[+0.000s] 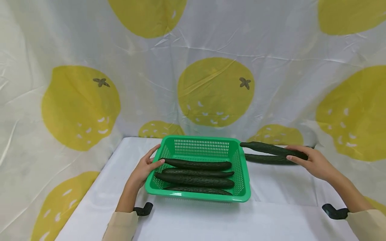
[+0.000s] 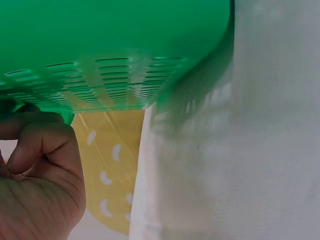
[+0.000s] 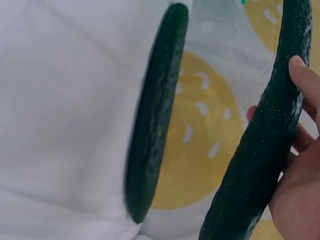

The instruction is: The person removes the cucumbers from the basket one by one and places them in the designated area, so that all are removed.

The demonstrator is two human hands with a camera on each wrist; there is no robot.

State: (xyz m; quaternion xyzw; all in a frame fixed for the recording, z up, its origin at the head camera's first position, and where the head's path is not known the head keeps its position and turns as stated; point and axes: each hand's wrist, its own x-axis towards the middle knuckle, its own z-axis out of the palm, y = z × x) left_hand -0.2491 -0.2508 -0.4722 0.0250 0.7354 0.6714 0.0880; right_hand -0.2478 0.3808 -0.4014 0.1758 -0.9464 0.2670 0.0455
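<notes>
A green plastic basket [image 1: 197, 196] with slotted walls sits in the middle of the white table, several dark green cucumbers [image 1: 196, 181] lying side by side in it. At its left rim my left hand [image 1: 144, 170] grips the edge, thumb over the top; the left wrist view shows the fingers [image 2: 50, 135] curled against the basket's outside. To the right, my right hand [image 1: 312, 162] holds a cucumber [image 3: 265, 135] between thumb and fingers, raised off the table. Its far tip is by the basket's right rim. Another cucumber [image 3: 157, 115] lies on the table below it.
A white cloth [image 1: 271, 221] covers the table. Behind and to both sides hangs a pale curtain [image 1: 217, 43] printed with large yellow lemons, close to the table's back edge. Black straps with a camera [image 1: 334, 212] are worn on both wrists.
</notes>
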